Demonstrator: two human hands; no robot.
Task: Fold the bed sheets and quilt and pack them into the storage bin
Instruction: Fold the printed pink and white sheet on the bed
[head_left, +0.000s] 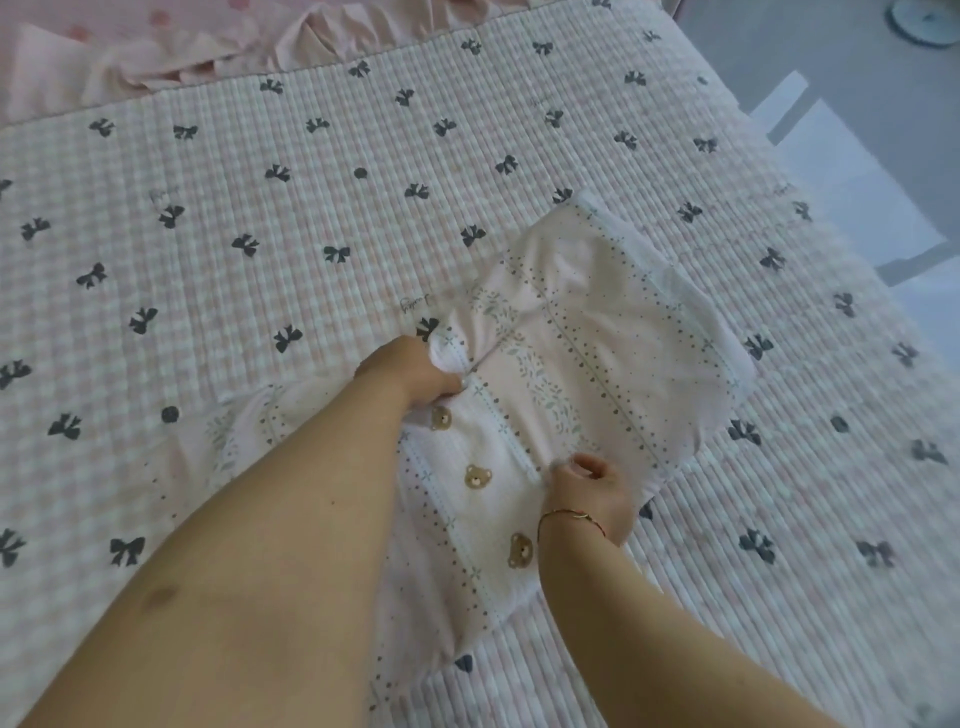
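While the left hand (415, 371) grips the folded sheet (597, 353) by its edge, the right hand (589, 491) seemingly pinches the opposite edge. Open quilt (234, 208) surrounds them.

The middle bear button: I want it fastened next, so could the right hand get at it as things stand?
Probably yes: the middle bear button lies uncovered beside the right hand, though that hand pinches the sheet and must release first.

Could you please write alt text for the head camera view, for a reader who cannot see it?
Two hands fold a pale pink sheet with bear buttons on a gingham quilt printed with dark bows. The left hand grips a bunched edge; the right hand pinches the fabric nearer the camera.
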